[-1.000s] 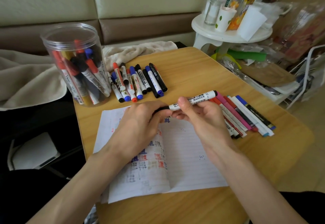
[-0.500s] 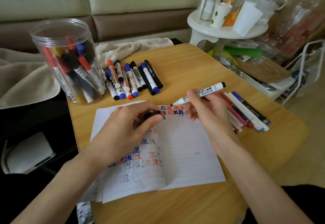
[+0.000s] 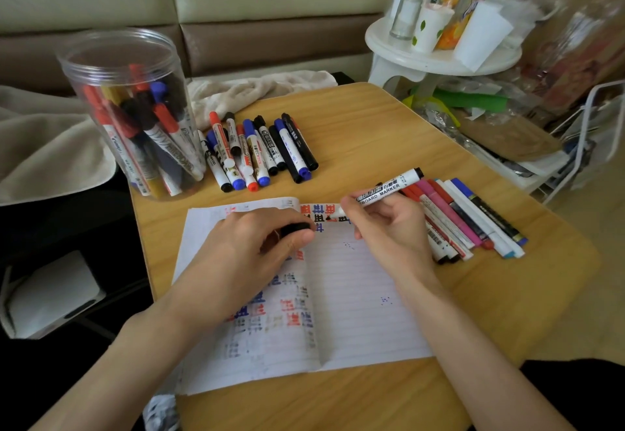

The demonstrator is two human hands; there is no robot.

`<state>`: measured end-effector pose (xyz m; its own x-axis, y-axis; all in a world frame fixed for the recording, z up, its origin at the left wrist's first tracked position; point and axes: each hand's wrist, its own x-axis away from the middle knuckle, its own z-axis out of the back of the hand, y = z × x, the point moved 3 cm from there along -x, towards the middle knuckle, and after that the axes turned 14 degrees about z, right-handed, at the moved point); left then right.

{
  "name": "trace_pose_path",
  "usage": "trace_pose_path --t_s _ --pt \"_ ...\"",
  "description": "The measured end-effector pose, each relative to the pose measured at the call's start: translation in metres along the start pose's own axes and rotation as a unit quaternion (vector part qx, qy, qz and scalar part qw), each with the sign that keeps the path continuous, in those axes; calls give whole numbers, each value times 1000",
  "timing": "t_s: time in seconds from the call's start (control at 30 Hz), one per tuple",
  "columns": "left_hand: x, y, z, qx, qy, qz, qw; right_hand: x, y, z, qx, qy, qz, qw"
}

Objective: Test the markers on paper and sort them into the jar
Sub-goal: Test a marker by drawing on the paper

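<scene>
My right hand grips a white whiteboard marker, its tip touching the top of the lined paper among red, black and blue test marks. My left hand rests on the paper and pinches the marker's black cap. A clear plastic jar with several markers inside stands at the table's back left. One row of markers lies beside the jar. Another row of markers lies to the right of my right hand.
The wooden table ends close on the left and right. A beige blanket lies behind and left of the jar. A white side stand with cups and bottles sits at the back right, with clutter and a white wire rack beyond it.
My hands pulled the black cap off the marker. The left hand took the cap down onto the paper, and the right hand lowered the marker tip to the paper's top edge.
</scene>
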<state>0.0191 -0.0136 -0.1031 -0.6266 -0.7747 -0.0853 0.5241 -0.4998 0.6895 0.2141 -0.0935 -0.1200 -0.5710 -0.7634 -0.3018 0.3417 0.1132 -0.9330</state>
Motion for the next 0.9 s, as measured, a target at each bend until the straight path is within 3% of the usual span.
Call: trace_pose_path --t_s 0.9 --pt "0 -4 -2 -17 2 41 999 1 5 -4 39 -26 44 998"
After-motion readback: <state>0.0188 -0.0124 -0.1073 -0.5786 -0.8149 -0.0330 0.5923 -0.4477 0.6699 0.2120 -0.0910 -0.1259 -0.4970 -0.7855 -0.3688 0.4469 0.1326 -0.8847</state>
